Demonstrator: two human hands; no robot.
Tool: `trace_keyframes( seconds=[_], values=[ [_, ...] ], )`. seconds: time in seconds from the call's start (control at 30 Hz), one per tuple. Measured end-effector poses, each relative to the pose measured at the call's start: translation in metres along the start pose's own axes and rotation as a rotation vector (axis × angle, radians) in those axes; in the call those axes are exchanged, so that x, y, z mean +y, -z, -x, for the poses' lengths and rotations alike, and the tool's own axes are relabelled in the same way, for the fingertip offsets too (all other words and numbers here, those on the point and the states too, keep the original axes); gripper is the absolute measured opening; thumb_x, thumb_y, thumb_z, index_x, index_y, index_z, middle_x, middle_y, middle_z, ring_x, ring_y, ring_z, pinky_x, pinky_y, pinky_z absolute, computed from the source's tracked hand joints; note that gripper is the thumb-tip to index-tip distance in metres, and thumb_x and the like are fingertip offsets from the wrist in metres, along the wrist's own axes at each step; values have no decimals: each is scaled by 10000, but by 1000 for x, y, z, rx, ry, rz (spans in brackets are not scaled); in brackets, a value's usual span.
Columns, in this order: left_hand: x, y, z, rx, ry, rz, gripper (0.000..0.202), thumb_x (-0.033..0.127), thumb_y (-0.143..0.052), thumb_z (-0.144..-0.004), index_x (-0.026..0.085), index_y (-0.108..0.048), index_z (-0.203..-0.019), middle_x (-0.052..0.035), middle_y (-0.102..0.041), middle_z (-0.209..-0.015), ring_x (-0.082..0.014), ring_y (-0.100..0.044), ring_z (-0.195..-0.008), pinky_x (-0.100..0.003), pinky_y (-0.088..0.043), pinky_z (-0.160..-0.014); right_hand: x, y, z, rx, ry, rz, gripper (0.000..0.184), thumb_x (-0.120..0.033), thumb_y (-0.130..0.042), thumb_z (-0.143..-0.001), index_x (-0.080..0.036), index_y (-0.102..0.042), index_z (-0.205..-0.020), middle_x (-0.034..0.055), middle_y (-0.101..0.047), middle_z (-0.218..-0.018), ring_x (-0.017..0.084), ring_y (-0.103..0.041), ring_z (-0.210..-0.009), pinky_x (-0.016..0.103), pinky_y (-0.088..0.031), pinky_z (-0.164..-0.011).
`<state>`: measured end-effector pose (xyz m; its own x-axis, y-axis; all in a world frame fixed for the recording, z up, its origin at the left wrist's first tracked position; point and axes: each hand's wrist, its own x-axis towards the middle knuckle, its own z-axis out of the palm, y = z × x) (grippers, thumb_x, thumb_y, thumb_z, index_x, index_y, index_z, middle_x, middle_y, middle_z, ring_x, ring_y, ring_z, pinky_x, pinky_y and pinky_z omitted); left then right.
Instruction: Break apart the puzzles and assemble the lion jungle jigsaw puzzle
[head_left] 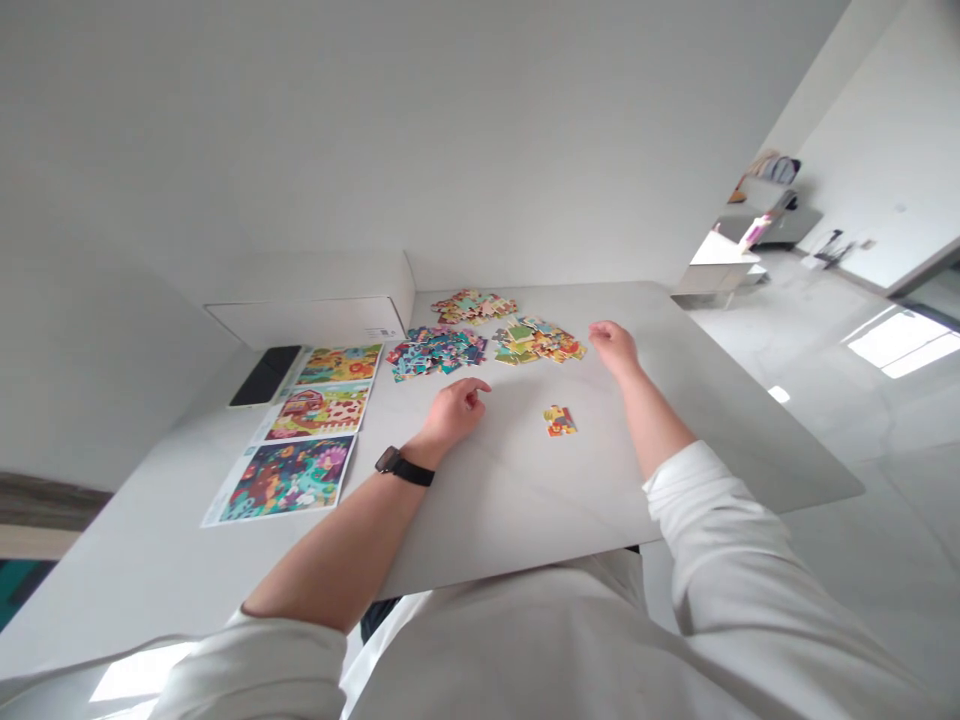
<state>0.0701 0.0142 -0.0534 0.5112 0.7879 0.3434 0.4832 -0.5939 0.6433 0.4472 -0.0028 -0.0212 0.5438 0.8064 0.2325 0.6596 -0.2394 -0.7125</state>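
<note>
My left hand (456, 410) rests on the table in front of a dark blue and teal heap of jigsaw pieces (439, 352). Its fingers are loosely curled, the index finger juts out apart from the thumb, and nothing shows in it. To the right of a yellow and green heap of jigsaw pieces (536, 340), my right hand (613, 345) is closed with its fingertips together; whatever it may hold is hidden. Between my forearms lies a small cluster of jigsaw pieces (559, 420), orange and yellow, touched by neither hand.
A third heap of pieces (472, 306) sits at the back. On the left lie printed picture sheets (289, 478), a dark phone (266, 376) and a white box (307, 322) against the wall. The table's right edge drops to a shiny floor (810, 400).
</note>
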Motion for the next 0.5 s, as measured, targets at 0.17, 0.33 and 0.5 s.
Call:
trace_keyframes(
  seconds=[0.17,0.33,0.5],
  values=[
    [4,-10,-2,-91,-108,-5,407,117,-563,-736,190,-783,-1070,-76,-709,-980,-191,-641,-805,-328,-546,-815,8,-32,-10,-9,38,98,355,-248,-608,-902,-156,-753,-1212,148,-774,-1277,266,-717,-1194,409,-523,-1116],
    [16,-18,-1,-157,-196,-115,319,113,-572,-839,209,-796,-1046,-109,-749,-1074,-269,-669,-1038,-436,-512,-1002,2,-44,-30,-66,5,267,417,-351,-643,-941,-156,-754,-1293,173,-743,-1350,305,-688,-1263,427,-499,-1137],
    [23,-23,3,-194,-229,-179,286,149,-578,-901,231,-796,-1067,-101,-740,-1123,-278,-649,-1077,-463,-490,-1037,-8,-52,-47,-244,1,517,484,-515,-637,-962,-186,-777,-1289,187,-736,-1366,331,-697,-1242,420,-539,-1032]
  ],
)
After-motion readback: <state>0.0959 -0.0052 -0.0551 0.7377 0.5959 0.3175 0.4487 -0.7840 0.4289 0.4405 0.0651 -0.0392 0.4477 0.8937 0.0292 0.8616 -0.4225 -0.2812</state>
